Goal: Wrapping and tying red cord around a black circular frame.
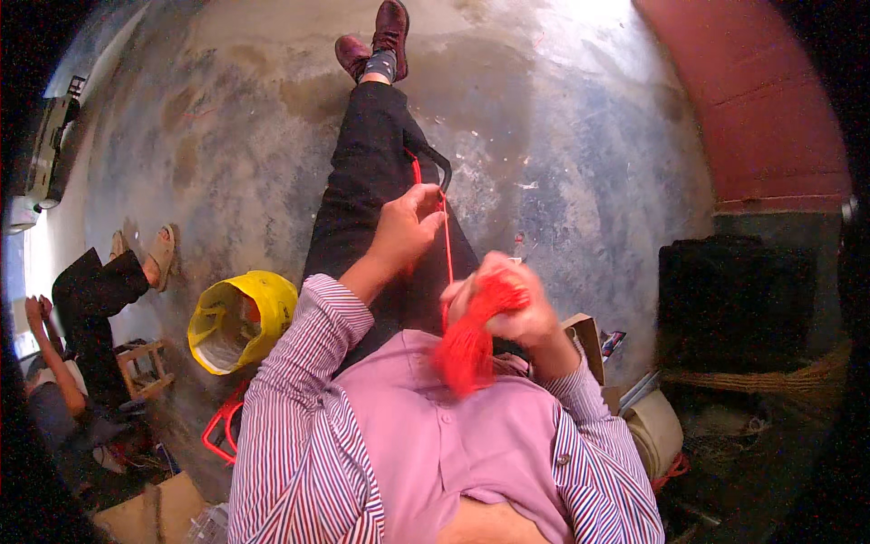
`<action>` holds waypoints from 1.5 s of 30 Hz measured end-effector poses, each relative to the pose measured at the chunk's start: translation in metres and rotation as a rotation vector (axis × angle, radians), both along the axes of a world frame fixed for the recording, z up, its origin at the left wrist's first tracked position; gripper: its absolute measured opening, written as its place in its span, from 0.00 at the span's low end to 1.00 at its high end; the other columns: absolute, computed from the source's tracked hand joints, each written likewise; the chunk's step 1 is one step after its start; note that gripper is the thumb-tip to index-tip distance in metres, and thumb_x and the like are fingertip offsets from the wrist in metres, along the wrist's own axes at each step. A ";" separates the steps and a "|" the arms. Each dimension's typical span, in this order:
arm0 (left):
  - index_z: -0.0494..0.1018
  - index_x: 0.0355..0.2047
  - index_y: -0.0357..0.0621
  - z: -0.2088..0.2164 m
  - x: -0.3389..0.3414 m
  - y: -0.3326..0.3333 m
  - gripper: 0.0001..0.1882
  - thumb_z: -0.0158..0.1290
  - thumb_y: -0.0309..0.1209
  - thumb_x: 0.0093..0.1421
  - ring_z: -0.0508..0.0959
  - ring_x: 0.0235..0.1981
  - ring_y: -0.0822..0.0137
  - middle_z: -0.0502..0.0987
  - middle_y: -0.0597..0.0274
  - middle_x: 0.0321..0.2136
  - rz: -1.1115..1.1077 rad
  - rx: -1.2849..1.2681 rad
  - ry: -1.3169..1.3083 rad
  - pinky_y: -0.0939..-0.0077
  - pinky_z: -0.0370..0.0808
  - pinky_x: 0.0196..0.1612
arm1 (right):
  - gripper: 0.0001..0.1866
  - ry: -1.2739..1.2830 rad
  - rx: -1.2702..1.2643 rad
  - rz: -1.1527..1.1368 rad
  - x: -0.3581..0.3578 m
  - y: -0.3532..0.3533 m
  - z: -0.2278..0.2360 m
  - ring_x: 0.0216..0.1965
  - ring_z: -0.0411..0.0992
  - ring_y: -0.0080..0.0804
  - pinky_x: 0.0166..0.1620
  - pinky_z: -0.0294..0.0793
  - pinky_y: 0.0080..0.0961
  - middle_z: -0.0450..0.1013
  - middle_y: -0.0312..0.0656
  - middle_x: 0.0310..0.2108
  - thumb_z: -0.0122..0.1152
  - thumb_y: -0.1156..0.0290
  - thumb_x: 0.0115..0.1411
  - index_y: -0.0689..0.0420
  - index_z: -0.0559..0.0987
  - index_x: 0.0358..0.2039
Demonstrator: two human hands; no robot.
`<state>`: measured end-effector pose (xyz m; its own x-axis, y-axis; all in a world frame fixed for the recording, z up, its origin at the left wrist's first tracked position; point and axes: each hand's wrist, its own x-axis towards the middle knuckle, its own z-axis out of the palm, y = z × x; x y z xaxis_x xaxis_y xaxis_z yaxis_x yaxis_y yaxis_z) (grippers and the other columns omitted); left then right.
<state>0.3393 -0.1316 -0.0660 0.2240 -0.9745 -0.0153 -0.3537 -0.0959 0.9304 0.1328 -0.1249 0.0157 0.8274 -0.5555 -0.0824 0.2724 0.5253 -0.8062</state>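
Note:
My left hand (pixel 408 228) is over my outstretched legs, thumb and fingers pinched together on a red cord (pixel 448 240). From there the cord stretches down to my right hand (pixel 521 304), which is closed around a bundle of red strands (pixel 469 354). The loose ends of the bundle hang in front of my shirt and are blurred by motion. Just beyond my left fingers, a black curved bar (pixel 441 166) sticks out over my thigh, and a piece of red cord runs beside it. What the bar belongs to is hidden.
A yellow bucket (pixel 288 288) stands on the floor to my left, by a red frame (pixel 220 431). Farther left another person (pixel 91 290) sits near a small wooden stool (pixel 143 367). A cardboard box (pixel 584 340) and a dark boxy object (pixel 734 295) are at my right.

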 end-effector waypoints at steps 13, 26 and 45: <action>0.71 0.42 0.38 0.017 -0.003 -0.014 0.12 0.56 0.29 0.60 0.77 0.35 0.70 0.77 0.61 0.34 0.165 -0.208 -0.059 0.76 0.75 0.39 | 0.12 -0.635 -0.459 -0.334 -0.031 -0.037 0.094 0.21 0.67 0.30 0.28 0.65 0.28 0.71 0.44 0.23 0.69 0.71 0.50 0.57 0.71 0.27; 0.74 0.35 0.37 0.010 0.031 -0.045 0.16 0.43 0.39 0.65 0.78 0.27 0.45 0.77 0.44 0.29 0.038 -0.014 -0.384 0.59 0.74 0.32 | 0.21 0.731 -0.654 -0.266 0.070 -0.085 -0.069 0.45 0.74 0.45 0.48 0.72 0.34 0.73 0.50 0.44 0.67 0.73 0.47 0.58 0.75 0.43; 0.69 0.29 0.46 0.026 0.024 -0.039 0.06 0.49 0.34 0.60 0.66 0.16 0.78 0.72 0.67 0.22 0.013 0.394 0.546 0.82 0.60 0.18 | 0.19 -0.057 0.222 -0.565 -0.157 0.004 0.001 0.13 0.59 0.24 0.18 0.61 0.25 0.64 0.34 0.20 0.49 0.58 0.63 0.57 0.68 0.48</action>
